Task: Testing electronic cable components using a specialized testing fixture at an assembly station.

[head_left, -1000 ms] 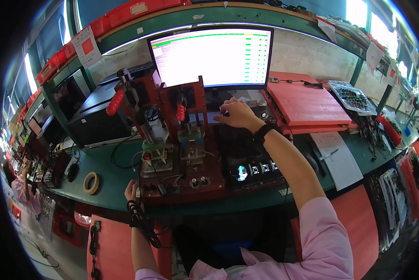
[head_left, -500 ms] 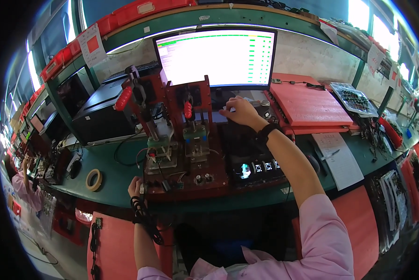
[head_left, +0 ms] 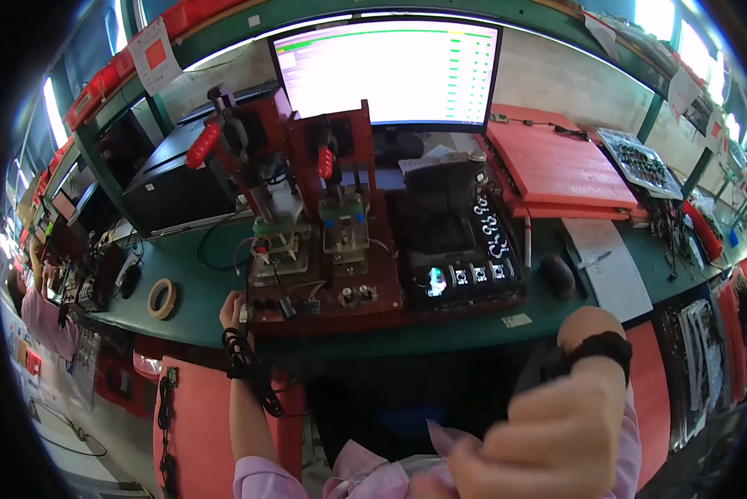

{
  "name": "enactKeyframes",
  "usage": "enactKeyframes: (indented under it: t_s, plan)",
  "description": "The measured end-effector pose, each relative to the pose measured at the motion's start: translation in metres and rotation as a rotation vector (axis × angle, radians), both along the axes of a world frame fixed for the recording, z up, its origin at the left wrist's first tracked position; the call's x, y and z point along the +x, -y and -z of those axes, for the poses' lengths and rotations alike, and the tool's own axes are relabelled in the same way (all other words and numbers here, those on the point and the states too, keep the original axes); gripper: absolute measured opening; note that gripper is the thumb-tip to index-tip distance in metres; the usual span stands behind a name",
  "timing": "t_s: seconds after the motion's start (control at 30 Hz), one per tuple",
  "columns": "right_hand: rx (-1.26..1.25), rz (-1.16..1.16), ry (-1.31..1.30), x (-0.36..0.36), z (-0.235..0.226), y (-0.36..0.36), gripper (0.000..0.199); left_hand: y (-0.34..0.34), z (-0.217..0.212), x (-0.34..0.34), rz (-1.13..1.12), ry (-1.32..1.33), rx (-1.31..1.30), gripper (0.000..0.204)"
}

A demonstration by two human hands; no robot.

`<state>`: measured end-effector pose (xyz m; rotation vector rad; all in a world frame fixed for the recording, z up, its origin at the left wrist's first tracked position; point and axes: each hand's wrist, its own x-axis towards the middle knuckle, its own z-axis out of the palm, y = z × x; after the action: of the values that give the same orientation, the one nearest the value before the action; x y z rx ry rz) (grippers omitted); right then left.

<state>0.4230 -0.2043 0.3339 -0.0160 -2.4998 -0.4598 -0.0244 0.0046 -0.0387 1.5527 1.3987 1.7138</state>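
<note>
My left hand (head_left: 230, 309) is at the left front corner of a dark red test fixture (head_left: 373, 314), closed around a black cable (head_left: 244, 366) near its small connector end. The cable's loops drape over my wrist and forearm. On the fixture stand two toggle clamps with red handles, a left clamp (head_left: 203, 145) and a right clamp (head_left: 326, 158), above small clear plates. Close to my body at the lower right, my right hand (head_left: 548, 437) is raised and smeared by motion, its fingers bent. Whether it holds anything cannot be made out. A black band (head_left: 602, 353) circles that wrist.
Right of the fixture sits a black box (head_left: 465, 291) with lit round parts. Behind stands a lit monitor (head_left: 390, 75). A mouse (head_left: 558, 276), paper sheet (head_left: 610, 279), red foam sheets (head_left: 556, 166) and tape roll (head_left: 162, 298) lie around. Another person (head_left: 45, 320) is far left.
My right hand has swung back from above the black box to close in front of my body. My left hand stays at the fixture's corner with the cable. The view has tilted downward somewhat.
</note>
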Motion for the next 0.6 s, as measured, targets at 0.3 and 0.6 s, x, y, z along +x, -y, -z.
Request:
enactKeyframes:
  t_s: [0.3,0.6]
  plan:
    - [0.161,-0.141,-0.384,0.012,0.026,0.026,0.007,0.030,-0.055,0.050,-0.023,0.121,-0.124,0.025]
    - [0.297,-0.472,-0.539,0.029,0.041,0.025,0.010,0.009,-0.009,-0.032,0.089,0.075,-0.142,0.043]
